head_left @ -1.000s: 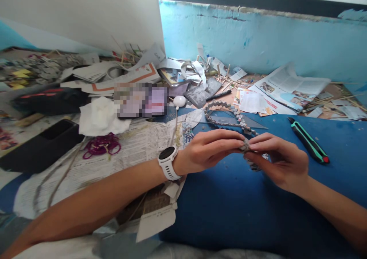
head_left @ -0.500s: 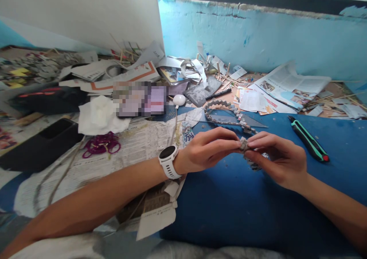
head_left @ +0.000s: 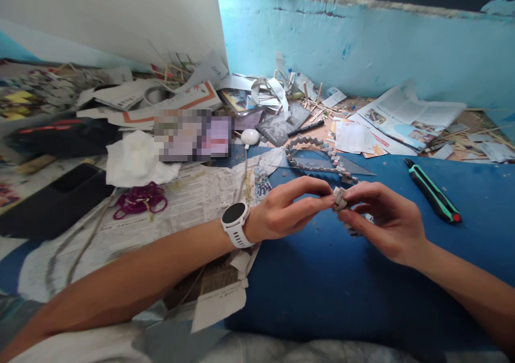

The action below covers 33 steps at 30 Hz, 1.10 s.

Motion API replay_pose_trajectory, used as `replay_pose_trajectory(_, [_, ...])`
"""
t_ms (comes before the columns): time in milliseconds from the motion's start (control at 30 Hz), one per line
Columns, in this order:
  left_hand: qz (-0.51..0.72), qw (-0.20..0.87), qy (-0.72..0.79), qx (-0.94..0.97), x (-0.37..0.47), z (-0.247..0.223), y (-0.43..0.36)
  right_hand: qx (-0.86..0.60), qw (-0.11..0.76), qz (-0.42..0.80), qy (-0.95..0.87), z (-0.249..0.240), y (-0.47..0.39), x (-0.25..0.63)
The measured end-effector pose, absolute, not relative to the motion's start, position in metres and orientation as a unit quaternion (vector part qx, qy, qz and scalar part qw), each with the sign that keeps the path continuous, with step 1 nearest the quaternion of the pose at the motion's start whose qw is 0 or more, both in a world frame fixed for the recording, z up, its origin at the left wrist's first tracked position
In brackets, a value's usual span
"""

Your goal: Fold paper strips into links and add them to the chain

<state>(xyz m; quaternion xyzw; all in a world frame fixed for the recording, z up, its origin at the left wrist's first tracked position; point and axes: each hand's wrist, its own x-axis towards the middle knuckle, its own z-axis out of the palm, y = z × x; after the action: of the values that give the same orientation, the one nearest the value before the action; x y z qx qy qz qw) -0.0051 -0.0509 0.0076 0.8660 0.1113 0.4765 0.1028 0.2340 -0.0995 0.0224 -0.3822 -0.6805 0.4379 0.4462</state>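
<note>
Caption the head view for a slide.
Left hand and right hand pinch part of a grey zigzag paper chain above a blue tabletop near a slim green and black utility knife.

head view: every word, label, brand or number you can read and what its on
No text reads clearly:
Folded-paper piece: marks too small
Blue-printed scrap: characters too blurred
Orange-lettered leaflet: too blurred
Left newspaper: print too small
Right newspaper: print too small
Orange-striped sheet: blurred
Wristwatch: no digits visible
Bottom paper flap: print too faint
</note>
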Motion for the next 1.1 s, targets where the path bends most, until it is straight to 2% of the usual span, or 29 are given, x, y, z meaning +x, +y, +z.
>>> replay_pose_trajectory(100, [0.507,0.175,0.12,0.835,0.0,0.008,-0.05,-0.41,0.458,0.387,-0.687,0.021,-0.099,0.234])
replay_pose_trajectory(167, [0.517,0.269,0.151,0.799,0.005,0.009,-0.051,-0.409,0.457,0.348,-0.709,0.02,-0.097,0.234])
replay_pose_trajectory(300, [0.471,0.467,0.243,0.708,0.012,0.008,-0.052,-0.397,0.443,0.286,-0.751,0.018,-0.093,0.235])
replay_pose_trajectory(400, [0.44,0.547,0.273,0.658,0.012,0.006,-0.049,-0.416,0.422,0.271,-0.759,0.017,-0.09,0.235])
replay_pose_trajectory(667, [0.382,0.614,0.286,0.629,0.01,0.007,-0.043,-0.445,0.397,0.268,-0.756,0.014,-0.089,0.235])
replay_pose_trajectory(1100, [0.394,0.613,0.297,0.617,0.016,0.009,-0.047,-0.467,0.41,0.373,-0.689,0.011,-0.093,0.228])
